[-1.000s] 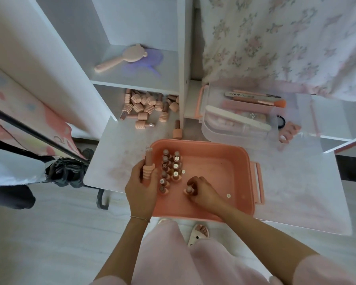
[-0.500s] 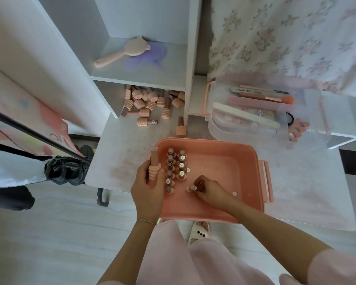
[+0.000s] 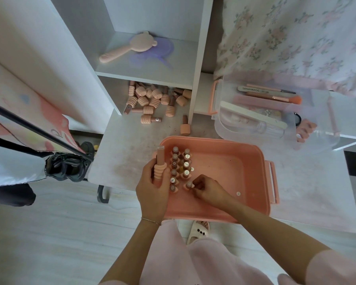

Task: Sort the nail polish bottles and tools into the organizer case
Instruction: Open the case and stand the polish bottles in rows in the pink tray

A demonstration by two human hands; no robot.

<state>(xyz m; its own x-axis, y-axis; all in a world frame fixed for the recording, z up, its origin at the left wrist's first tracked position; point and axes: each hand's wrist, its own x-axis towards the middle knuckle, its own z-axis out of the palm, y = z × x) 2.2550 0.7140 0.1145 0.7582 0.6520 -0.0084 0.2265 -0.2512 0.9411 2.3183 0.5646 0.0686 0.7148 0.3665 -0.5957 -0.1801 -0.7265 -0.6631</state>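
Note:
A pink organizer case (image 3: 253, 161) stands open on the white table. Several nail polish bottles (image 3: 180, 165) stand upright in two rows at its left side. My left hand (image 3: 154, 188) grips a ribbed pink bottle (image 3: 160, 163) upright at the case's left rim. My right hand (image 3: 207, 190) pinches another bottle (image 3: 188, 185) that stands on the case floor beside the rows. A pile of loose bottles (image 3: 152, 99) lies under the shelf at the back, one bottle (image 3: 185, 126) standing apart. A clear tray (image 3: 230, 128) at the right holds a nail file, brushes (image 3: 275, 97) and small tools.
A white shelf unit (image 3: 199, 58) rises behind the table, with a pink hand mirror (image 3: 130, 47) on it. Floral fabric (image 3: 296, 38) hangs at the upper right. A pink toe separator (image 3: 305, 130) lies by the clear tray. A dark shoe (image 3: 68, 165) sits on the floor left of the table.
The view shifted a little. My right hand stays on the same bottle in the case, nudged slightly toward the rows. My left hand holds its bottle still.

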